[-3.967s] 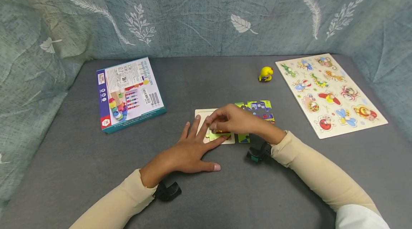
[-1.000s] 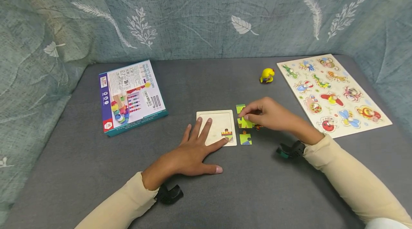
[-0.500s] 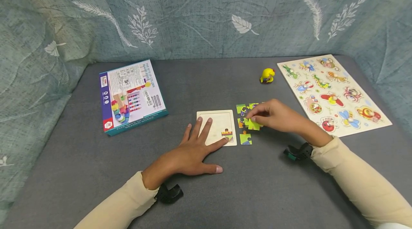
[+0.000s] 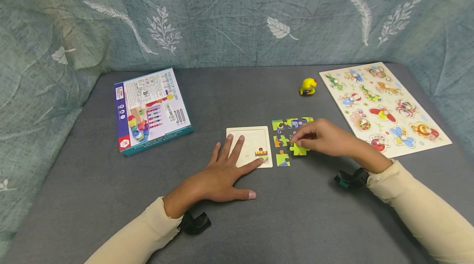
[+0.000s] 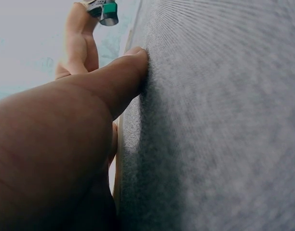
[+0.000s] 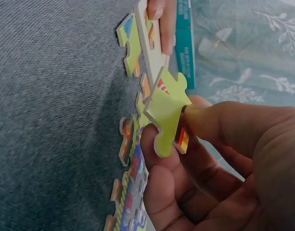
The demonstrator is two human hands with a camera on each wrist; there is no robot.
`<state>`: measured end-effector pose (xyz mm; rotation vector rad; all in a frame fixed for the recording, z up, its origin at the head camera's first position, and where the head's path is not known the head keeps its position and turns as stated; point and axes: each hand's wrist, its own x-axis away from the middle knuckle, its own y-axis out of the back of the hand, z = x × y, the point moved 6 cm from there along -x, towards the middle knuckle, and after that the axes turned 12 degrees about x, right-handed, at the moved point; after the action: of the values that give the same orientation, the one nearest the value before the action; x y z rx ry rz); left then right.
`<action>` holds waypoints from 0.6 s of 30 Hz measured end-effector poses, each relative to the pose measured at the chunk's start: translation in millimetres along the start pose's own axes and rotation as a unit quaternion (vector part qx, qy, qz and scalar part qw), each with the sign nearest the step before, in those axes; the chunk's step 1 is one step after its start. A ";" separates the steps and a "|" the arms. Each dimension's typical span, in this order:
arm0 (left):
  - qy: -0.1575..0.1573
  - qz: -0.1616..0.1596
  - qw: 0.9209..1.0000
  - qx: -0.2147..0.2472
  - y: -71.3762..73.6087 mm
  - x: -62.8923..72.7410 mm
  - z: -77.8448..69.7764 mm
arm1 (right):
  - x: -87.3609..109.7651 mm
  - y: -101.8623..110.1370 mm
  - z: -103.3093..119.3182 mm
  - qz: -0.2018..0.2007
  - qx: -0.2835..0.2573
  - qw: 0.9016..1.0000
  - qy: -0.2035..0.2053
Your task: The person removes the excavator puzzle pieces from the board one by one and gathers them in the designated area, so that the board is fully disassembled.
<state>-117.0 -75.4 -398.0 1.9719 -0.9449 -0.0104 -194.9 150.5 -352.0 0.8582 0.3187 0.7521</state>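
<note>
My left hand (image 4: 218,179) lies with spread, straight fingers on a pale wooden puzzle tray (image 4: 242,132). One puzzle piece (image 4: 261,155), red, yellow and green, sits in the tray's lower right corner, by my left index fingertip. Between thumb and fingers, my right hand (image 4: 326,138) pinches a mostly green puzzle piece (image 6: 169,110), raised off the table and tilted in the right wrist view. Several loose pieces, among them a green one (image 4: 283,159), lie right of the tray; my right hand partly hides some. In the left wrist view, my left thumb (image 5: 123,72) touches the table.
A boxed bead toy (image 4: 153,109) lies at the back left. On the right is a large wooden insect peg board (image 4: 385,109), with a small yellow toy figure (image 4: 308,86) beside it. A patterned blue-green cloth (image 4: 229,17) hangs behind the grey table (image 4: 222,235).
My right hand has left the tray and moved right over the loose pieces, now carrying a green piece rightward. My left hand stays spread on the tray.
</note>
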 end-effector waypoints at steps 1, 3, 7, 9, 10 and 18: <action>0.000 0.000 1.000 -0.001 0.3 0.0 -0.3 | 0.8 0.4 0.2 -0.002 0.001 1.000 0.005; 0.003 0.002 1.000 -0.001 0.7 -0.1 -0.8 | 2.0 0.6 -0.5 -0.003 0.000 1.000 0.009; 0.005 0.004 1.000 0.000 0.7 -0.3 -1.3 | 2.7 -2.2 -3.1 0.017 -0.004 1.000 0.002; 0.006 0.004 1.000 0.000 1.0 -0.5 -1.5 | 2.7 -3.7 -3.8 0.030 -0.007 1.000 0.000; 0.006 0.003 1.000 0.001 1.2 -0.5 -1.5 | 2.6 -4.5 -4.0 0.036 -0.007 0.999 0.000; 0.007 0.003 1.000 -0.005 1.0 -1.2 -1.4 | 1.9 -11.8 -4.5 0.070 -0.025 0.997 -0.004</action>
<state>-117.9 -73.9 -396.9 1.9585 -0.9389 0.0030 -190.5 149.4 -363.9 0.8423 0.2339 0.8838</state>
